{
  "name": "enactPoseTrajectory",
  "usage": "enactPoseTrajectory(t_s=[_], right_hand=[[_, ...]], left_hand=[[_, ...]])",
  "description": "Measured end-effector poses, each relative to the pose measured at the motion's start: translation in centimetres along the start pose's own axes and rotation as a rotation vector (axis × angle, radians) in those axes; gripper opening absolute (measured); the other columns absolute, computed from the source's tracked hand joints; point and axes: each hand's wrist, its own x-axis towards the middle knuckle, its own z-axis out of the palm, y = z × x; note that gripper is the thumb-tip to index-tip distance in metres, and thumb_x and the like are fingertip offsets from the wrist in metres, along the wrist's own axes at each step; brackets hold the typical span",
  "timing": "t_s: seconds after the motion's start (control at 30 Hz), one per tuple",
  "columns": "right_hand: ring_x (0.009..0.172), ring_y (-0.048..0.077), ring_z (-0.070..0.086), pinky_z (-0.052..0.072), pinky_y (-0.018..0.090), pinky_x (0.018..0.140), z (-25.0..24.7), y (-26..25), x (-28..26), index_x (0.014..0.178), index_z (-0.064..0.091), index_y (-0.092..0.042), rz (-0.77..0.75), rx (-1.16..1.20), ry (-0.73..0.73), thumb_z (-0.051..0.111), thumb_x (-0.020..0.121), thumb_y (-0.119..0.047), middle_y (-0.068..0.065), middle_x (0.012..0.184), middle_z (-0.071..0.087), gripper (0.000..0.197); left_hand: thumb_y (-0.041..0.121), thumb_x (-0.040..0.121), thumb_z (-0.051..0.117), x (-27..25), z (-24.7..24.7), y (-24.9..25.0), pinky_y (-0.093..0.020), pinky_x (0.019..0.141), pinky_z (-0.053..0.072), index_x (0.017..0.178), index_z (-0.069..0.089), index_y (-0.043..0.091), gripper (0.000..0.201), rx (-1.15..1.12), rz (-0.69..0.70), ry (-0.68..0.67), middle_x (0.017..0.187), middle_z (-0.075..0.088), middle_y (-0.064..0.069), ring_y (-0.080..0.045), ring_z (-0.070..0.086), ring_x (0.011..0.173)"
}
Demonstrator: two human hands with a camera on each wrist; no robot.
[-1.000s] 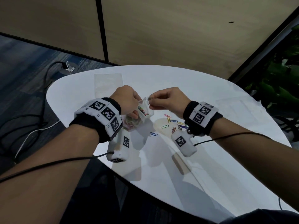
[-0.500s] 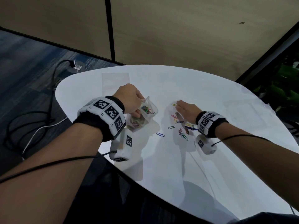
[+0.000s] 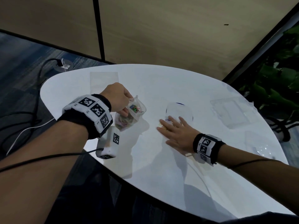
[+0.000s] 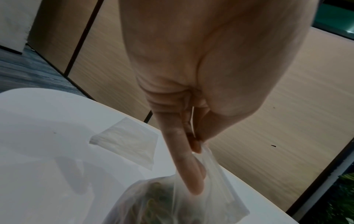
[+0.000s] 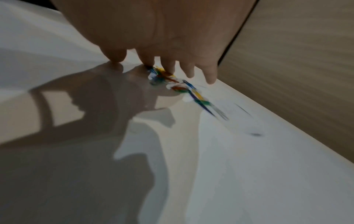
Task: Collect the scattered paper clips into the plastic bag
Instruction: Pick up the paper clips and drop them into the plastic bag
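My left hand [image 3: 119,99] pinches the rim of a small clear plastic bag [image 3: 131,115] that hangs just above the white table [image 3: 161,167], with several coloured paper clips inside. In the left wrist view the thumb and fingers [image 4: 193,145] grip the bag [image 4: 216,197] at its mouth. My right hand [image 3: 176,131] lies flat with fingers spread on a bunch of coloured paper clips [image 3: 162,126], to the right of the bag. The right wrist view shows the fingertips [image 5: 169,68] pressing on the blurred clips [image 5: 172,81].
An empty clear bag [image 3: 104,81] lies flat at the table's far left. A round clear container with a blue rim [image 3: 179,109] sits just beyond my right hand. Clear plastic trays [image 3: 231,110] lie at the right edge. Cables run across the floor [image 3: 24,126] on the left.
My right hand left the bag's mouth, went down to the clips on the table, and now lies flat over them. The clips are bunched closer together. The left hand still holds the bag.
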Motion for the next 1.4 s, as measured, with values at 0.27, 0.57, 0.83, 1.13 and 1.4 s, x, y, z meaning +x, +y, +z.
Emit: enactPoseTrajectory(t_s=[0.27, 0.57, 0.83, 1.13, 1.4], right_hand=[[0.114, 0.037, 0.058, 0.05, 0.042, 0.098, 0.8, 2.3, -0.4, 0.133, 0.052, -0.001, -0.048, 0.087, 0.1, 0.063, 0.084, -0.007, 0.02, 0.139, 0.051, 0.051], [0.068, 0.032, 0.062, 0.05, 0.033, 0.059, -0.9, 2.4, 0.6, 0.072, 0.068, -0.007, 0.266, 0.33, 0.174, 0.06, 0.082, -0.005, 0.009, 0.078, 0.065, 0.013], [0.071, 0.012, 0.072, 0.058, 0.026, 0.081, -3.8, 5.0, 1.0, 0.073, 0.078, -0.012, 0.866, 1.228, 0.207, 0.082, 0.072, -0.022, 0.006, 0.078, 0.077, 0.011], [0.075, 0.022, 0.07, 0.059, 0.027, 0.08, -11.2, -1.6, 4.4, 0.092, 0.071, 0.009, 0.47, 1.774, 0.334, 0.072, 0.084, -0.004, 0.017, 0.083, 0.071, 0.015], [0.08, 0.024, 0.071, 0.061, 0.033, 0.075, -10.5, 0.7, 4.4, 0.096, 0.074, -0.002, 0.525, 1.393, 0.426, 0.064, 0.09, -0.008, 0.016, 0.088, 0.073, 0.013]], left_hand=[[0.003, 0.099, 0.049, 0.4, 0.5, 0.2, -0.031, 0.061, 0.064, 0.101, 0.07, 0.012, 0.023, 0.022, 0.014, -0.015, 0.079, 0.071, -0.014, -0.02, 0.072, 0.06], [0.005, 0.1, 0.047, 0.5, 1.5, 0.4, -0.03, 0.064, 0.064, 0.102, 0.069, 0.015, 0.025, 0.041, 0.024, -0.037, 0.071, 0.072, -0.013, -0.017, 0.071, 0.05], [0.004, 0.099, 0.043, 0.5, 3.0, 0.8, -0.016, 0.049, 0.057, 0.105, 0.071, 0.014, 0.03, 0.067, 0.061, -0.043, 0.071, 0.072, -0.009, -0.006, 0.066, 0.041], [0.005, 0.1, 0.043, 0.2, 4.4, 1.8, -0.021, 0.052, 0.059, 0.108, 0.07, 0.012, 0.029, 0.057, 0.08, -0.078, 0.064, 0.071, -0.008, -0.011, 0.068, 0.045], [0.002, 0.099, 0.042, 0.5, 3.6, 1.4, -0.038, 0.077, 0.064, 0.104, 0.073, 0.011, 0.033, -0.002, 0.057, -0.047, 0.068, 0.073, -0.011, -0.02, 0.073, 0.059]])
